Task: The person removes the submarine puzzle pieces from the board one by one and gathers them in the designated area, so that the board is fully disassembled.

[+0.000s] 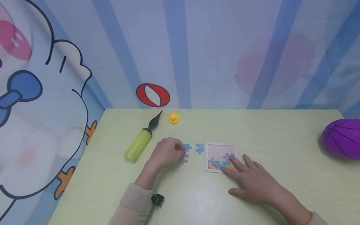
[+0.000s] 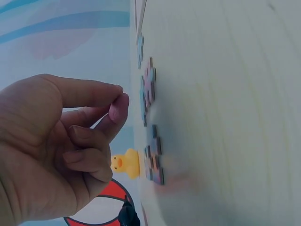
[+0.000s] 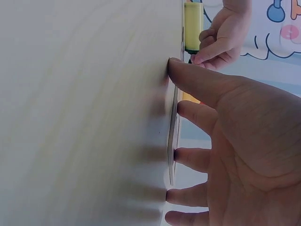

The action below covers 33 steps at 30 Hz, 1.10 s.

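In the head view my left hand (image 1: 168,151) is over loose puzzle pieces (image 1: 185,158). Its thumb and index fingertips touch and the other fingers curl in; the left wrist view shows this hand (image 2: 61,141) beside the upright-looking table surface, no piece visible in its fingers. Another loose piece (image 1: 199,148) lies between it and a square puzzle tray (image 1: 236,150). Joined pieces (image 1: 217,164) fill the tray's lower part, with a blue-pink piece (image 1: 228,156) above them. My right hand (image 1: 255,183) is spread, fingertips resting on the tray's lower right; the right wrist view shows this hand (image 3: 254,146) too.
A green pump (image 1: 138,145) with a black nozzle lies left of my left hand. Behind the pieces stands a yellow duck (image 1: 174,118). A purple ball (image 1: 348,139) rests at the table's right edge. A patterned curtain (image 1: 213,50) hangs behind the table.
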{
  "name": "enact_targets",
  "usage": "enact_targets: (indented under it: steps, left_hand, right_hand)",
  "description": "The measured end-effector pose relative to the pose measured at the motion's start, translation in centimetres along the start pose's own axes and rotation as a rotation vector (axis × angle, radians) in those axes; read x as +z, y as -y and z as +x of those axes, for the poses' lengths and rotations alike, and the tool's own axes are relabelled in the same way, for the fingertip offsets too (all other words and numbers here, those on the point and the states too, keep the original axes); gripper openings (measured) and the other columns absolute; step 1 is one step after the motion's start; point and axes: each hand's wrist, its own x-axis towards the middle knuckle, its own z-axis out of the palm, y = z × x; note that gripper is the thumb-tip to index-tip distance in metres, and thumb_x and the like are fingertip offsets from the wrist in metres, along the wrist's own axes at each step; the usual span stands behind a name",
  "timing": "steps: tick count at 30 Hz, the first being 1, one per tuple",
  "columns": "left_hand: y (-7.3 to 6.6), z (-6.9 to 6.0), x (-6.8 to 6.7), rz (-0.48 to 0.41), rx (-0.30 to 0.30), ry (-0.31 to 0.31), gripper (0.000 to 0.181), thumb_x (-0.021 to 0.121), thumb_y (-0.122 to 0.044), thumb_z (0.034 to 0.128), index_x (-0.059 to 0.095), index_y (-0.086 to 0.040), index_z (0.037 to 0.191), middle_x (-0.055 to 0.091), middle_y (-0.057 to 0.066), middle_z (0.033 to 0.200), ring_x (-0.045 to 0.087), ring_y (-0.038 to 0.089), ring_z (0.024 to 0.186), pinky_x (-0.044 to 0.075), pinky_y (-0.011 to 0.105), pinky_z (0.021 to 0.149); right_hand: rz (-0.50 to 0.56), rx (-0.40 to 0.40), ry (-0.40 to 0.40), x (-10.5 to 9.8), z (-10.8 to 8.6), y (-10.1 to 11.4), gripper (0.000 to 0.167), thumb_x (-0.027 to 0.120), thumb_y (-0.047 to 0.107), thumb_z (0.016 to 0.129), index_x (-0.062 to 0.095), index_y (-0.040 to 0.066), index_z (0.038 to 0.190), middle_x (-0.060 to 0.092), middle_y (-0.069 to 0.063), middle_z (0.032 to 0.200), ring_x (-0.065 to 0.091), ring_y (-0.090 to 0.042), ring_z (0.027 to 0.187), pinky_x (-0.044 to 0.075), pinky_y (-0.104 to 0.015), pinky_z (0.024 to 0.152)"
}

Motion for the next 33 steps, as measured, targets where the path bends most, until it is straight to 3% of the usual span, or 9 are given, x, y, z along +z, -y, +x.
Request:
enact_targets:
  steps: [7, 12, 15, 20, 33]
  left_hand:
    - [-1.5, 0.1, 0.6, -0.033, 0.048, 0.048, 0.010, 0.070, -0.011, 0.0935, 0.077, -0.011, 0.101, 0.069, -0.006, 0.080, 0.064, 0.015, 0.066, 0.053, 0.035, 0.071]
    - [-2.9, 0.4, 1.3, 0.009, 0.104, 0.045, 0.011, 0.069, -0.010, 0.0944, 0.078, -0.012, 0.099, 0.070, -0.005, 0.087, 0.062, 0.015, 0.077, 0.053, 0.042, 0.084]
    - [-3.6, 0.7, 1.8, 0.028, 0.131, 0.049, 0.011, 0.069, -0.011, 0.0954, 0.078, -0.013, 0.099, 0.071, -0.006, 0.089, 0.061, 0.015, 0.083, 0.052, 0.039, 0.088]
    - [-4.6, 1.2, 2.8, 0.033, 0.149, 0.077, 0.011, 0.070, -0.017, 0.0972, 0.079, -0.015, 0.103, 0.071, -0.008, 0.092, 0.061, 0.013, 0.084, 0.052, 0.032, 0.084]
    - [-7.2, 2.5, 5.2, 0.072, 0.221, 0.133, 0.013, 0.071, -0.022, 0.0973, 0.078, -0.017, 0.106, 0.066, -0.012, 0.087, 0.059, 0.008, 0.080, 0.049, 0.027, 0.078]
  right_hand:
    - [-0.001, 0.005, 0.002, 0.2, 0.0, -0.1, 0.069, 0.073, 0.053, 0.093, 0.051, 0.030, 0.154, 0.037, -0.017, 0.163, 0.033, -0.061, 0.141, 0.036, -0.073, 0.103]
    - [-0.009, 0.011, -0.004, 0.4, 0.0, -0.2, 0.069, 0.073, 0.054, 0.092, 0.052, 0.030, 0.154, 0.038, -0.018, 0.162, 0.034, -0.060, 0.141, 0.036, -0.073, 0.103]
    - [-0.020, 0.018, -0.009, 0.4, -0.1, -0.1, 0.069, 0.073, 0.054, 0.092, 0.053, 0.030, 0.153, 0.040, -0.020, 0.161, 0.035, -0.059, 0.141, 0.036, -0.073, 0.104]
    - [-0.036, 0.036, -0.018, 0.2, -0.3, 0.0, 0.068, 0.074, 0.054, 0.091, 0.055, 0.029, 0.152, 0.040, -0.024, 0.159, 0.036, -0.059, 0.140, 0.036, -0.072, 0.104]
    - [-0.038, 0.067, 0.001, 0.1, -0.4, -0.2, 0.068, 0.072, 0.056, 0.091, 0.055, 0.030, 0.152, 0.040, -0.029, 0.157, 0.036, -0.059, 0.141, 0.036, -0.071, 0.104]
